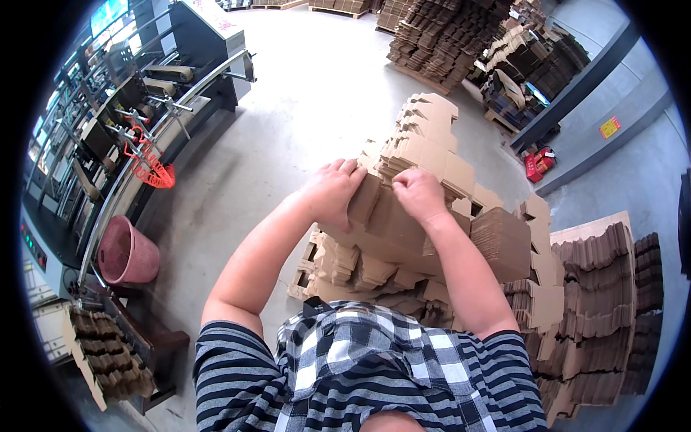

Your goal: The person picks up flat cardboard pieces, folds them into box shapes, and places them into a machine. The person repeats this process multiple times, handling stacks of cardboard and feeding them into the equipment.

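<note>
Two bare hands work at the cardboard bundle [396,225], which I take as the centre of the clock. The left hand [333,193] grasps its left end, with the fingers over the upper edge and the thumb lower on the side. The right hand [419,196] is against the top edge, its fingers curled inward; whether they pinch a sheet, I cannot tell. At one o'clock, just beyond the hands, rises a pile of flat cardboard blanks [426,133] with notched edges, so the room on that side is narrow. At four o'clock, beside the right forearm, stands a neat brown bundle [502,243]; farther out the same way, tall stacks [596,288] close this side. At seven o'clock, more blanks [335,263] show their uneven edges under the left forearm. The widest open room is at eleven o'clock, where the pale floor [302,93] runs far back. At ten o'clock, well apart, the long machine [230,39] bounds this floor, with an orange coiled hose [155,173] hanging at its edge. Between eight and nine o'clock, a pink bucket [131,252] stands near the machine.
</note>
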`<state>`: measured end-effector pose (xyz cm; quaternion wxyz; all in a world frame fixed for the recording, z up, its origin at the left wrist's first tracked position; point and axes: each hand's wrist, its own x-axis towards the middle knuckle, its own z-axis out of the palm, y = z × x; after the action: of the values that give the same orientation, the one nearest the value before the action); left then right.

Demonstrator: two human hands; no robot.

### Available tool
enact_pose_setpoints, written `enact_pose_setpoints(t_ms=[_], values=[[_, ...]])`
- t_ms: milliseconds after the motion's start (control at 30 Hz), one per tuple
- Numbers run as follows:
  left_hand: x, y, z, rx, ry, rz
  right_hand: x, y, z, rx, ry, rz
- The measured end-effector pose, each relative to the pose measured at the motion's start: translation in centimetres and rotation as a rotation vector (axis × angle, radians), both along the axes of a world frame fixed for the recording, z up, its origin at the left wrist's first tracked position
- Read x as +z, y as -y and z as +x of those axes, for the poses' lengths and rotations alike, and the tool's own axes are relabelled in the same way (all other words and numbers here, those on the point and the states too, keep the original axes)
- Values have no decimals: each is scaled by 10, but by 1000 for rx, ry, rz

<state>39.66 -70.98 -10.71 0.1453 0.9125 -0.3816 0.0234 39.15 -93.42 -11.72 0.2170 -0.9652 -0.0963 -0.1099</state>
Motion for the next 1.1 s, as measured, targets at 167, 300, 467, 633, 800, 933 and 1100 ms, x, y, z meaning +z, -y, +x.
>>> enact_pose_setpoints(t_ms=[167, 300, 467, 633, 800, 933, 1100], values=[[3, 1, -1, 3, -16, 20, -2, -22, -9, 37, -23, -43], [2, 1, -2, -2, -11, 4, -3, -23, -5, 20, -20, -95], [3, 1, -2, 0, -22, 12, 3, -24, 0, -61, -228, 84], [3, 1, -2, 9, -21, 24, 1, 1, 13, -256, -242, -3], [3, 2, -1, 6, -25, 16, 9, 27, 24, -387, -35, -237], [0, 0, -1, 8, -37, 4, 22, 10, 13, -150, -81, -250], [2, 1, -2, 3, -29, -10, 11, -19, -4, 43, -166, -146]])
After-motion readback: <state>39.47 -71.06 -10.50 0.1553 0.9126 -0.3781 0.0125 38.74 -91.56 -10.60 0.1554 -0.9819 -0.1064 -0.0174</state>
